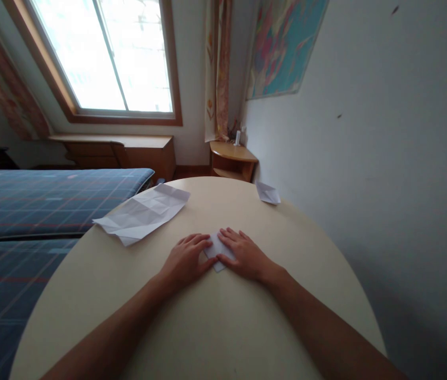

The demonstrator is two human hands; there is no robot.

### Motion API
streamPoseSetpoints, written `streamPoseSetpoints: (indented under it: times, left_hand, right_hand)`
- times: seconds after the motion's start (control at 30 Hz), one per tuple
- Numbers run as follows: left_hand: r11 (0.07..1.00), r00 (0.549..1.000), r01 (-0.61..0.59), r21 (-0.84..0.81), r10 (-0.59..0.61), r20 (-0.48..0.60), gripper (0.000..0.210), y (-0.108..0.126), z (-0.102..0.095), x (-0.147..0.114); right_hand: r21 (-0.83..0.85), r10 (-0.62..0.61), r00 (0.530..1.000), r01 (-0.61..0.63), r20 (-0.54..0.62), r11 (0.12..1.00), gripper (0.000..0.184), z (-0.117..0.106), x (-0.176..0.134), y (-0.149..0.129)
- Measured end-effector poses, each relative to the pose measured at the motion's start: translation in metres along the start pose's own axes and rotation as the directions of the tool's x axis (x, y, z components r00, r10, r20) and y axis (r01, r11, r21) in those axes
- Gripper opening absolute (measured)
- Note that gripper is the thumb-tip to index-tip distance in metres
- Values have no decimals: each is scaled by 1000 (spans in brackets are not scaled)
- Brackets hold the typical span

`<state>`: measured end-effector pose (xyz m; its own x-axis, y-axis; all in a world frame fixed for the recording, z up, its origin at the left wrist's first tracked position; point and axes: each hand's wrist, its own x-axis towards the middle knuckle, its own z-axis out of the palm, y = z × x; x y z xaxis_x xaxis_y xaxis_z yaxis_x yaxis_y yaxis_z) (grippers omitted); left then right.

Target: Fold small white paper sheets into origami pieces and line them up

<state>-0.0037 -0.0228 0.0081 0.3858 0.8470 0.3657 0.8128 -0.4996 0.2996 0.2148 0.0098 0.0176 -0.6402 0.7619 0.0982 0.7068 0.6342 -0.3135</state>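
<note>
Bare forearms (310, 306) reach over the pale tabletop (215, 327) to a small folded paper (217, 247), which lies flat near its middle beneath both hands. The left hand (187, 257) rests at the paper's left edge, its fingers close together and thumb spread away; the right hand (246, 257) covers the right side, fingers slightly apart, neither hand clamping it. Folding seems well along, as the paper is already compact; whether any creases remain cannot be told. Beyond, a large creased sheet (148, 211) lies opened out at left, and another folded piece (268, 193) sits by the far right edge.
</note>
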Motion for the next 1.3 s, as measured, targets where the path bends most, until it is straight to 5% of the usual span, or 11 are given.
streamPoseSetpoints:
  times: [0.23, 0.83, 1.03, 1.3]
  left_hand:
    - [1000, 999, -8, -18, 9, 39, 41, -4, 2, -2]
    - [979, 993, 113, 170, -115, 4, 35, -5, -5, -2]
    - [957, 978, 209, 201, -202, -55, 34, -4, -7, 0]
    - [978, 983, 171, 121, -162, -82, 28, -10, -6, -1]
  right_hand:
    - [-36, 139, 990, -139, 9, 990, 74, -4, -1, 6]
    - [-16, -44, 998, 45, 50, 999, 74, -5, -4, 0]
    - [-45, -13, 999, 15, 38, 999, 72, -5, -4, 0]
    - [-67, 54, 998, -52, 38, 996, 84, 0, -4, 5]
